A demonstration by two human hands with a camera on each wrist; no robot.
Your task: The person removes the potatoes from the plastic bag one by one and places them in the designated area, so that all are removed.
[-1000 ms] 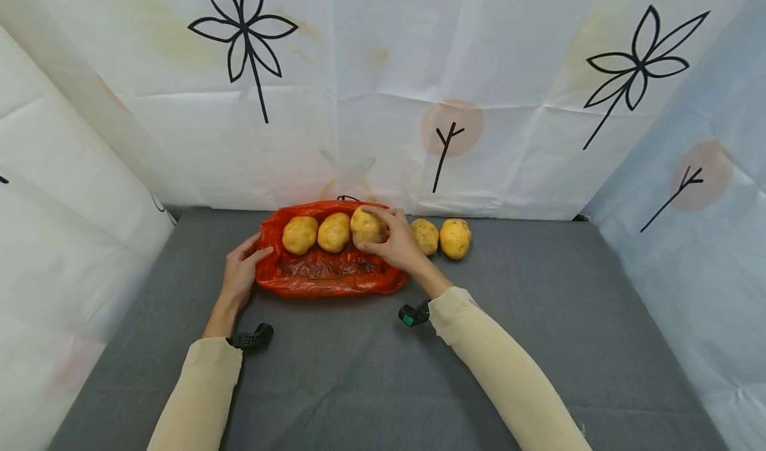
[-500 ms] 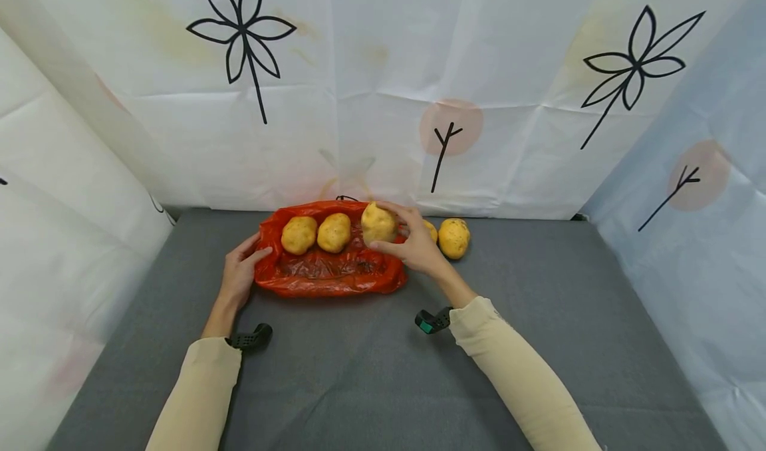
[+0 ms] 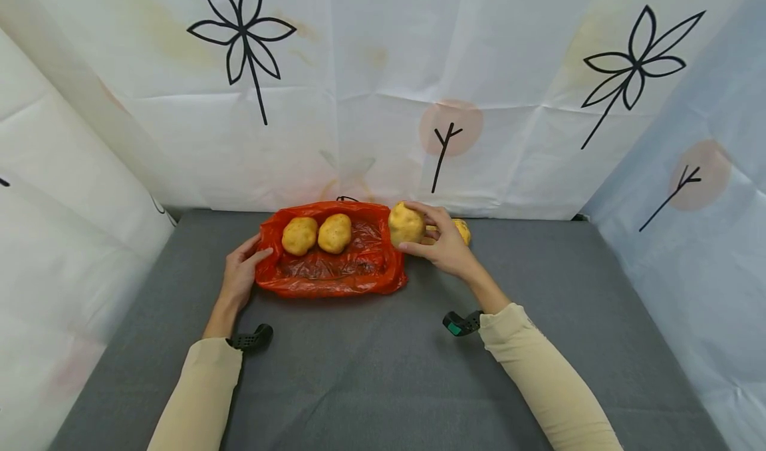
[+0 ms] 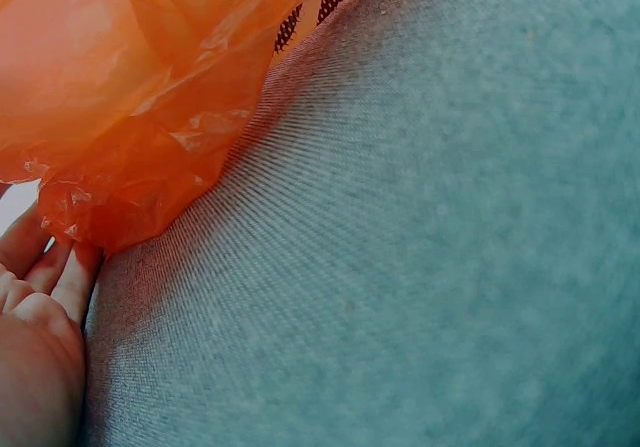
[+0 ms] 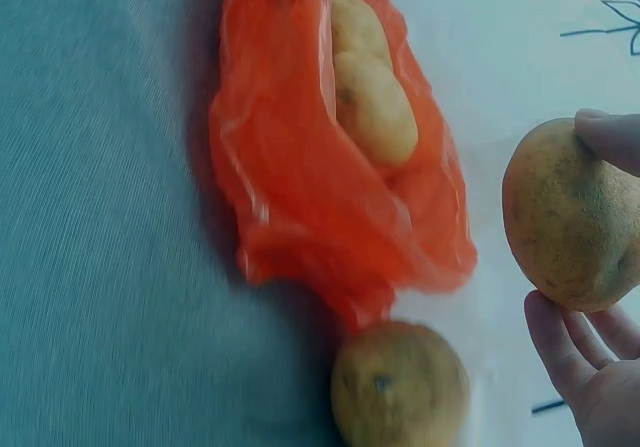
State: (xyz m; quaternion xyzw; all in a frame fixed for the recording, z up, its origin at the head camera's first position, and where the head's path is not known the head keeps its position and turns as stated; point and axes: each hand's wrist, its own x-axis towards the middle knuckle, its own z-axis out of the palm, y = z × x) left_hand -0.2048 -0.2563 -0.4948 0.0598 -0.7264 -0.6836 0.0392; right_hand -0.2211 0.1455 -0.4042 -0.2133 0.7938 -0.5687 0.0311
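Between the thumb and fingers of my right hand (image 3: 447,243) is a yellow potato (image 3: 405,225), raised beside the right end of an orange-red plastic bag (image 3: 335,286). Two potatoes lie inside the bag's open top, a left potato (image 3: 299,235) and a right potato (image 3: 334,233). My left hand (image 3: 241,275) grips the bag's left end, thumb over the edge; in the left wrist view its fingers (image 4: 75,277) reach under the crinkled plastic. The right wrist view shows the held potato (image 5: 560,217) in front of the white backdrop.
Behind my right hand, loose potatoes on the grey cloth are mostly hidden, with one potato (image 3: 462,230) peeking out; another view shows a loose potato (image 5: 400,387) by the bag's end. A white printed sheet (image 3: 371,72) hangs along the back edge of the grey table (image 3: 335,384).
My right hand has lifted the third potato from the bag and moved right with it, past the bag's right end, now covering the loose potatoes. The left hand has stayed put.
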